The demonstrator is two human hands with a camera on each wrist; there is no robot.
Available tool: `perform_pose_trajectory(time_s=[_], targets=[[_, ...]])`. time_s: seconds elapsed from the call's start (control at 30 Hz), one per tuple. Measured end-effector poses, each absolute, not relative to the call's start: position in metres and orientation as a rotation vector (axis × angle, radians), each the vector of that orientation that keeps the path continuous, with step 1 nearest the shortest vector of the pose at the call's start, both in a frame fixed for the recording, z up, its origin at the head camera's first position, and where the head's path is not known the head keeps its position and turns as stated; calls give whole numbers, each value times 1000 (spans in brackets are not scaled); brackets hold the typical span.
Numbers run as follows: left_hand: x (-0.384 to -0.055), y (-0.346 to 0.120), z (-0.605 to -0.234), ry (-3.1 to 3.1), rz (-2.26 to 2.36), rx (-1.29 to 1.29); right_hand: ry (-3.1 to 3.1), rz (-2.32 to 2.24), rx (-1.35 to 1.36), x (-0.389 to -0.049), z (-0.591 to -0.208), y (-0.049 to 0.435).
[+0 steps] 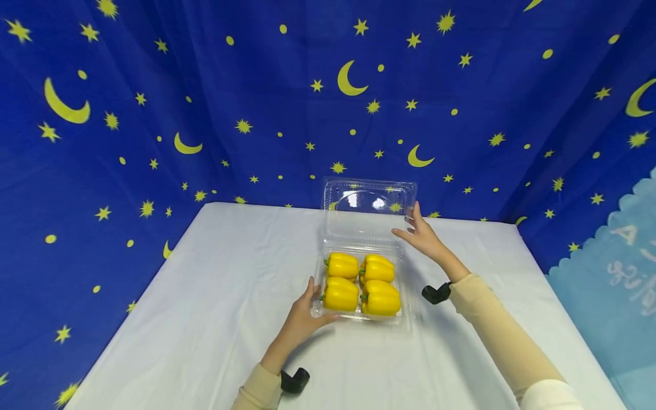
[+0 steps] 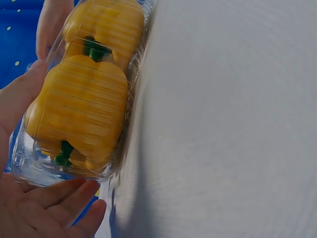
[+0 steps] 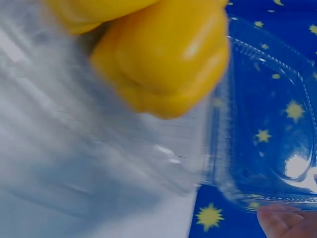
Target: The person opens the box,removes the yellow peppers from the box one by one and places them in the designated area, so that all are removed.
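A clear plastic clamshell container (image 1: 403, 310) sits on the white table with its lid (image 1: 359, 225) raised at the back. Several yellow bell peppers (image 1: 379, 298) with green stems fill the base in two rows. At the front left corner, my left hand (image 1: 302, 319) rests with its thumb along the front edge and its fairly straight fingers by the left side. The left wrist view shows those fingers (image 2: 67, 206) spread by the container's end. My right hand (image 1: 425, 236) holds the lid's right edge; in the right wrist view its fingertips (image 3: 280, 218) meet the rim.
A white cloth (image 1: 230, 273) covers the table. Behind it hangs a blue curtain (image 1: 287, 114) with yellow moons and stars. A light blue cloth (image 1: 610, 285) hangs on the right. Black wrist pieces (image 1: 295, 380) stick out from both wrists.
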State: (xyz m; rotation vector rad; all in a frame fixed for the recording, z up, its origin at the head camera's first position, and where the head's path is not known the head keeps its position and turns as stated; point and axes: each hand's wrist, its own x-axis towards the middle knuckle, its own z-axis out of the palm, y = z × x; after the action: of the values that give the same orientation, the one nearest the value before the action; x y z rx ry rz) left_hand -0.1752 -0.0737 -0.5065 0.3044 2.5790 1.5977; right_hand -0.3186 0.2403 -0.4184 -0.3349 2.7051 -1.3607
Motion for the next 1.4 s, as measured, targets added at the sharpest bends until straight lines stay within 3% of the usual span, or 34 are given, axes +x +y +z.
perform_pose_trajectory(time_s=[0.57,1.4], targets=[[-177,-73,-509,2552,1621,315,2528,-1362,-133,-327,-470,246],[-176,-75,-511,2545,1639,337,2560,-1245,-121,-320,-488,244]])
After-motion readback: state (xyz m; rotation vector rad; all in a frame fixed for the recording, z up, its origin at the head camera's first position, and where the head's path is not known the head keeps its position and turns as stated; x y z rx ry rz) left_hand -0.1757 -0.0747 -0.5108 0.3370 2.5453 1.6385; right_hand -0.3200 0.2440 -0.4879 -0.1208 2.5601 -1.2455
